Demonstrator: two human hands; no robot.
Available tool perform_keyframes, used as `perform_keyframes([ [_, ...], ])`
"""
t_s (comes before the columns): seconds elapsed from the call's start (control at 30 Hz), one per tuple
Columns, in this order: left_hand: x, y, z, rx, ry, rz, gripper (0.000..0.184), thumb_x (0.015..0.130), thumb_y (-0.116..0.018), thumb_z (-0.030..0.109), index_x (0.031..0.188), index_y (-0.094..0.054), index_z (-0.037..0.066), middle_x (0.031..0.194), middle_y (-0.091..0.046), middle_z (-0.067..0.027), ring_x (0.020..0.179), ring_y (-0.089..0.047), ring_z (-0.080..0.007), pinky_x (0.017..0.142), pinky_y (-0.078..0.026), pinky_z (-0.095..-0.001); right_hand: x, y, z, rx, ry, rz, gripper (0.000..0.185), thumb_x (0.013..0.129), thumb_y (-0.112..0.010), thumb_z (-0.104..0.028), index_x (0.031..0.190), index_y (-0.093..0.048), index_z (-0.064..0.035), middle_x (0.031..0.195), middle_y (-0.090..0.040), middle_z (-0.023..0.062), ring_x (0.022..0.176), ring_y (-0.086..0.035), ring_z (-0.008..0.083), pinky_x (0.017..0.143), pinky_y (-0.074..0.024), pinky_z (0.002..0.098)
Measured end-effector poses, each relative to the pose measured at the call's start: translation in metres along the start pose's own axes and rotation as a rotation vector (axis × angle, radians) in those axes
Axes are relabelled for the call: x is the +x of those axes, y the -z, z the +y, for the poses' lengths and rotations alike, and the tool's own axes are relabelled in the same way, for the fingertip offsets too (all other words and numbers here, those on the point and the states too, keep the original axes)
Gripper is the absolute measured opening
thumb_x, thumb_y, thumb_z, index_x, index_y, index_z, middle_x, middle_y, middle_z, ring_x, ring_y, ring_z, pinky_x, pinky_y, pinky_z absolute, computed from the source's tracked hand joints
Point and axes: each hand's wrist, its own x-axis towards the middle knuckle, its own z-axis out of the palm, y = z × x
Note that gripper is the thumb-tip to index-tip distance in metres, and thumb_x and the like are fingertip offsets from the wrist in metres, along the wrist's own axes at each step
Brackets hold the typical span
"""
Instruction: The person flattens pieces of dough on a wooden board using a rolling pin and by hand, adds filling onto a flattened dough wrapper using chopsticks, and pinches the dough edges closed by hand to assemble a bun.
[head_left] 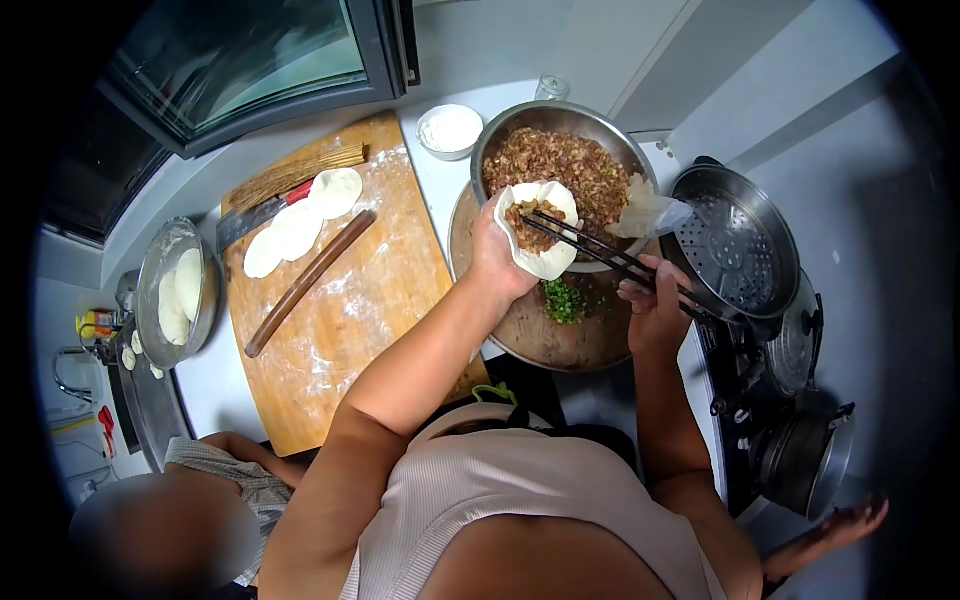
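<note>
In my left hand (pixel 497 250) lies a round dough wrapper (pixel 543 262), cupped in the palm, with brown meat filling (pixel 530 222) in its middle. My right hand (pixel 655 300) grips dark chopsticks (pixel 610 255), whose tips touch the filling. Just behind the wrapper stands a metal bowl (pixel 487 135) with much more meat filling. A crumpled translucent plastic piece (pixel 650 210) hangs over the bowl's right rim. Chopped green herbs (pixel 565 302) lie on the round wooden board (pixel 530 335) below my hands.
Left: a floured wooden board (pixel 370 300) with flat wrappers (pixel 290 235), rolling pin (pixel 310 285), cleaver (pixel 245 222), brush (pixel 300 175); a dough bowl (pixel 178 290). Behind: a flour bowl (pixel 449 132). Right: a steamer (pixel 740 240), stove, pots (pixel 805 460). Another person (pixel 230 480) is lower left; a hand (pixel 850 525) shows lower right.
</note>
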Motion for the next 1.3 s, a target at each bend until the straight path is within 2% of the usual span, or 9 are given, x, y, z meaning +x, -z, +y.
perform_keyframes([
  [0.1,0.005,0.009,0.004,-0.055,-0.007,0.02,0.044,0.095,-0.037,0.039,0.109,-0.06,0.005,0.105,-0.063,-0.017,0.095,-0.06,-0.0362,0.085,-0.051,-0.0522,0.008,0.01,-0.002,0.107,0.03,0.041,0.031,0.098,-0.046,-0.02,0.102,-0.058,0.0077,0.081,-0.066,0.0158,0.059,-0.064,0.0198,0.056,-0.0549,0.0299],
  [0.13,0.005,0.01,0.006,-0.011,-0.049,0.128,0.045,0.094,-0.037,0.039,0.111,-0.059,0.004,0.107,-0.062,-0.0185,0.097,-0.06,-0.0372,0.088,-0.05,-0.0531,0.01,0.012,-0.005,0.086,0.059,0.07,0.031,0.098,-0.045,-0.02,0.102,-0.058,0.0076,0.082,-0.066,0.0156,0.06,-0.064,0.0195,0.057,-0.0545,0.0297],
  [0.27,0.008,0.041,0.029,0.066,-0.126,0.112,0.047,0.094,-0.033,0.035,0.115,-0.057,0.0,0.113,-0.061,-0.021,0.103,-0.058,-0.0395,0.093,-0.047,-0.0563,0.024,0.033,0.0,-0.106,0.192,0.155,0.029,0.099,-0.047,-0.02,0.102,-0.06,0.0048,0.088,-0.064,0.014,0.067,-0.064,0.0177,0.061,-0.0549,0.0304],
  [0.33,0.003,0.043,0.035,0.009,-0.164,0.152,0.05,0.095,-0.033,0.033,0.122,-0.053,-0.003,0.119,-0.058,-0.0234,0.108,-0.055,-0.0426,0.098,-0.044,-0.0552,0.031,0.04,0.004,-0.28,-0.026,0.088,0.024,0.097,-0.05,-0.018,0.101,-0.061,0.0034,0.086,-0.064,0.0123,0.065,-0.064,0.0161,0.058,-0.0557,0.0287],
  [0.53,-0.001,0.049,0.042,0.028,-0.157,0.169,0.049,0.094,-0.034,0.033,0.124,-0.051,-0.002,0.123,-0.056,-0.0222,0.111,-0.054,-0.0409,0.1,-0.042,-0.0545,0.039,0.048,0.011,-0.317,-0.116,0.038,0.021,0.096,-0.052,-0.016,0.097,-0.062,0.0031,0.081,-0.063,0.0097,0.057,-0.064,0.0145,0.052,-0.055,0.0241],
  [0.67,-0.001,0.048,0.04,0.016,-0.125,0.178,0.048,0.094,-0.035,0.033,0.123,-0.051,-0.001,0.122,-0.056,-0.0217,0.111,-0.054,-0.041,0.1,-0.042,-0.0551,0.041,0.044,0.035,-0.277,-0.134,0.115,0.021,0.095,-0.052,-0.013,0.096,-0.064,0.0047,0.079,-0.063,0.0117,0.056,-0.064,0.0166,0.05,-0.0559,0.0262],
  [0.83,-0.001,0.042,0.039,0.012,-0.098,0.191,0.043,0.095,-0.031,0.033,0.116,-0.056,0.004,0.114,-0.06,-0.0167,0.106,-0.057,-0.0357,0.094,-0.046,-0.0566,0.036,0.052,0.055,-0.177,-0.121,0.228,0.024,0.094,-0.055,-0.016,0.095,-0.064,0.0063,0.077,-0.063,0.0131,0.056,-0.064,0.0191,0.05,-0.0565,0.0289],
  [1.23,0.011,0.041,0.04,0.041,-0.076,0.215,0.047,0.095,-0.033,0.035,0.121,-0.052,-0.001,0.117,-0.059,-0.0211,0.105,-0.057,-0.0414,0.093,-0.047,-0.0563,0.024,0.054,0.075,0.03,-0.186,0.432,0.028,0.093,-0.055,-0.023,0.095,-0.062,0.0037,0.078,-0.065,0.0121,0.059,-0.065,0.019,0.054,-0.0564,0.0297],
  [1.3,0.01,0.037,0.039,0.047,-0.06,0.212,0.043,0.095,-0.034,0.034,0.118,-0.054,0.002,0.115,-0.059,-0.0184,0.105,-0.057,-0.038,0.093,-0.047,-0.0562,0.027,0.05,0.076,0.044,-0.164,0.425,0.029,0.093,-0.055,-0.024,0.097,-0.062,0.0041,0.078,-0.066,0.012,0.06,-0.066,0.0187,0.054,-0.0564,0.0295],
])
